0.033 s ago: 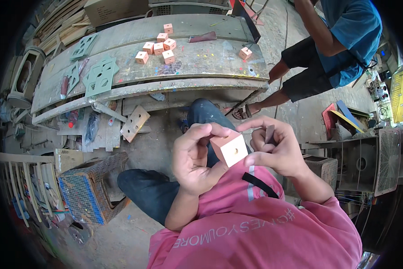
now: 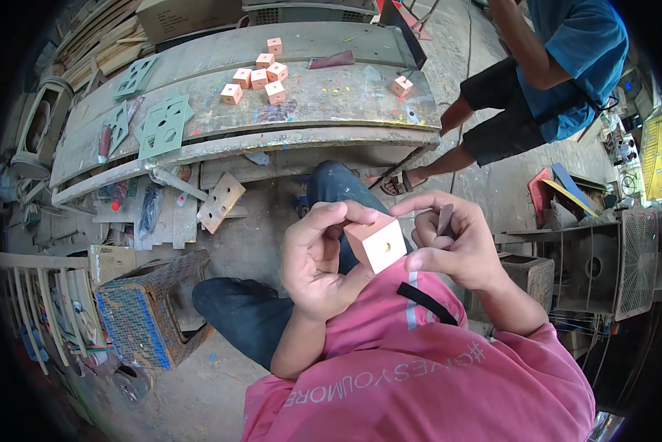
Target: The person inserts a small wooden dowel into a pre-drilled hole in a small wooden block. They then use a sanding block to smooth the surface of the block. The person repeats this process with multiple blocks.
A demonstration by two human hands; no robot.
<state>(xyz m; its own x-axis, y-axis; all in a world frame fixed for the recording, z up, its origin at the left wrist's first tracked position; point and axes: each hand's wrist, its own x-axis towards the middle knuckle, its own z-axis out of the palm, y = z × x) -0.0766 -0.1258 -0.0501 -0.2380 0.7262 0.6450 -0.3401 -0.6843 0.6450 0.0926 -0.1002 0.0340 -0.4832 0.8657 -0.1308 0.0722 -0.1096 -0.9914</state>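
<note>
My left hand (image 2: 320, 258) grips a wooden cube (image 2: 384, 254) between thumb and fingers, above my lap. The cube is painted pale pink on some sides, and its bare, light face has a round hole. Close by on the right, my right hand (image 2: 456, 239) has its fingers curled round a small folded brown piece of sandpaper (image 2: 444, 219). Its thumb tip and forefinger are at the cube's right side; whether they touch it I cannot tell.
On the paint-stained bench (image 2: 331, 110) ahead stand several pink cubes (image 2: 275, 91), a lone cube (image 2: 401, 86), a brown strip (image 2: 331, 60) and green cut-out boards (image 2: 165, 127). A woven stool (image 2: 135, 317) lies at left. Another person (image 2: 574, 74) stands at the far right.
</note>
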